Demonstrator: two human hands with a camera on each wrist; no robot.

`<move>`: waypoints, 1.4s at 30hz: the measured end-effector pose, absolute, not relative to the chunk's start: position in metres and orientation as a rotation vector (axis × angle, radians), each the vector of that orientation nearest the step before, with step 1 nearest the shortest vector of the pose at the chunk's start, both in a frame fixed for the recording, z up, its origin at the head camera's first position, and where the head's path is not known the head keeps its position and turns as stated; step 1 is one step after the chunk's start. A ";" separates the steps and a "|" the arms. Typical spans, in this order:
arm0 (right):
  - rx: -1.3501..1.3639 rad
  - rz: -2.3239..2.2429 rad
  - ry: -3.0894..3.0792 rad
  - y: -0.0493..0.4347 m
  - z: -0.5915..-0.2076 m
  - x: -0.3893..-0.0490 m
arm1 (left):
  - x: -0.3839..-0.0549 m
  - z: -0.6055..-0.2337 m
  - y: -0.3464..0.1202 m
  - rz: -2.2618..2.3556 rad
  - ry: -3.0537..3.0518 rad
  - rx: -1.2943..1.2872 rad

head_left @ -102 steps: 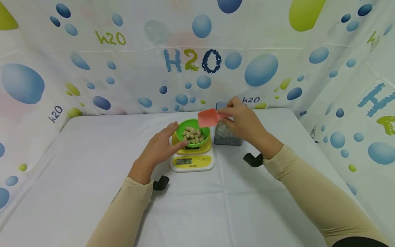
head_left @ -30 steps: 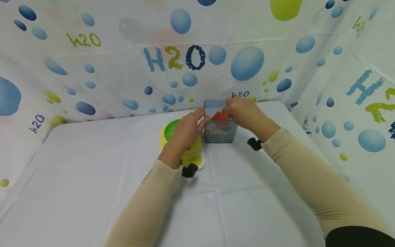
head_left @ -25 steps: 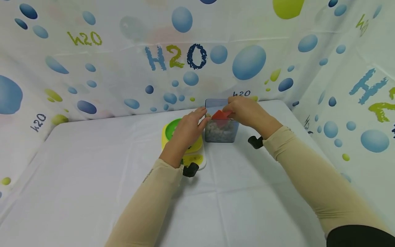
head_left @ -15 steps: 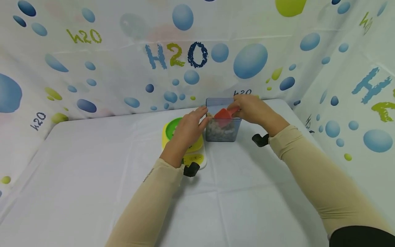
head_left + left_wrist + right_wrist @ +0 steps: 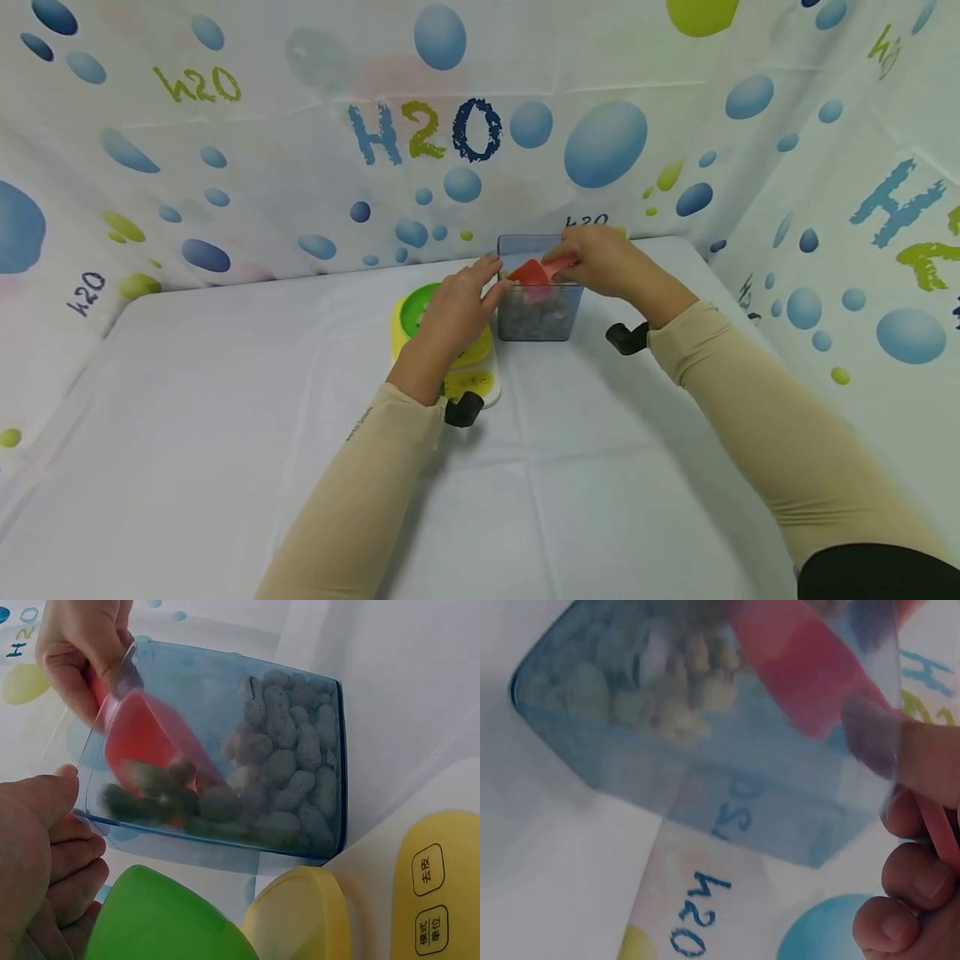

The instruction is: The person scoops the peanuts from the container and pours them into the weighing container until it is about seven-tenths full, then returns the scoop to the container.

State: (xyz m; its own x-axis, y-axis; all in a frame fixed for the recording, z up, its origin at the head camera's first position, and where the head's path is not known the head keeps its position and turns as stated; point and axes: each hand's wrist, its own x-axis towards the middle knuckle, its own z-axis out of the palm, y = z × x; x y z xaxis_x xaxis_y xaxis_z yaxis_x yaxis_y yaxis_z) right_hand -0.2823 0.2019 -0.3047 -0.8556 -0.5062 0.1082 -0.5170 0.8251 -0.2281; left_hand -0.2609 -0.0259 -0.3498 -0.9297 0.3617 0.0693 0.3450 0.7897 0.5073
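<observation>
My right hand (image 5: 603,260) pinches the handle of a red plastic scoop (image 5: 530,275) and tilts it inside a clear bluish container (image 5: 187,664). The left wrist view shows the scoop's bowl among unshelled peanuts (image 5: 281,772), some of them blurred at its mouth. My left hand (image 5: 461,308) is at the container's near-left rim, fingers extended and thumb beside the edge. Under that hand and partly hidden by it, a green bowl (image 5: 412,312) sits on a yellow and white kitchen scale (image 5: 480,385). The scale's display is covered by my left wrist.
A white cloth covers the table (image 5: 225,433). Behind and to the right hangs a white curtain (image 5: 315,167) printed with blue and green drops, close behind the container. Black camera mounts (image 5: 628,338) stick out from both wrists, the left one over the scale's front.
Earlier the scoop was over the green bowl and my left hand beside that bowl. Both hands have moved right to the container, with the scoop down inside; lately it has shifted a little within it.
</observation>
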 end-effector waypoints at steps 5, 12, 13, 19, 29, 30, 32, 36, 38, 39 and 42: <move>0.803 0.475 -2.946 0.200 -0.308 -0.283 | -0.261 -0.350 -0.027 0.839 2.940 0.595; 0.573 0.759 -3.031 0.214 -0.310 -0.285 | -0.261 -0.350 -0.028 0.862 2.925 0.573; 0.533 0.791 -3.030 0.216 -0.310 -0.284 | -0.260 -0.350 -0.028 0.865 2.926 0.576; 0.340 0.953 -2.977 0.219 -0.317 -0.284 | -0.260 -0.350 -0.028 0.872 2.916 0.587; 0.288 1.155 -2.947 0.217 -0.320 -0.280 | -0.258 -0.349 -0.028 0.908 2.896 0.542; 0.281 1.181 -2.944 0.219 -0.319 -0.280 | -0.258 -0.349 -0.028 0.910 2.896 0.543; 0.250 1.219 -2.944 0.221 -0.319 -0.278 | -0.258 -0.349 -0.028 0.909 2.902 0.556; 0.166 1.242 -2.960 0.227 -0.320 -0.277 | -0.258 -0.350 -0.029 0.907 2.904 0.574; 0.133 1.238 -2.963 0.229 -0.320 -0.276 | -0.259 -0.350 -0.029 0.918 2.902 0.579; 0.117 1.243 -2.962 0.230 -0.319 -0.275 | -0.259 -0.350 -0.029 0.921 2.900 0.581; 0.103 1.241 -2.960 0.231 -0.315 -0.273 | -0.259 -0.351 -0.031 0.933 2.902 0.579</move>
